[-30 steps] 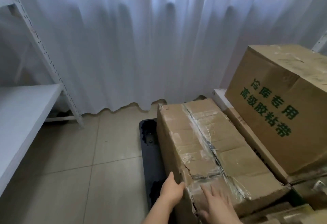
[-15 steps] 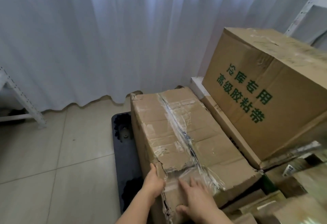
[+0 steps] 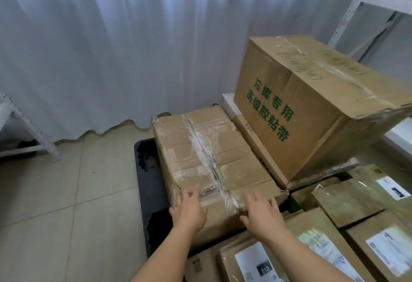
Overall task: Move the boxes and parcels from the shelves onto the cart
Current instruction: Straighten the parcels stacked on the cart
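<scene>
A worn, taped brown box (image 3: pixel 207 148) lies lengthwise on the black cart (image 3: pixel 147 183). My left hand (image 3: pixel 189 209) and my right hand (image 3: pixel 260 212) hover at its near end with fingers spread, holding nothing. To its right a larger box with green print (image 3: pixel 296 112) sits on top of flatter boxes. Several brown parcels with white labels (image 3: pixel 347 201) fill the cart's near right side.
White curtains (image 3: pixel 133 47) hang across the back. A white metal shelf leg (image 3: pixel 33 130) stands at the left and a shelf frame (image 3: pixel 365 3) at the upper right. Beige floor tiles (image 3: pixel 66 203) lie left of the cart.
Both hands have let go of the taped box's near end and pulled back slightly, fingers now spread. The view has swung to the right.
</scene>
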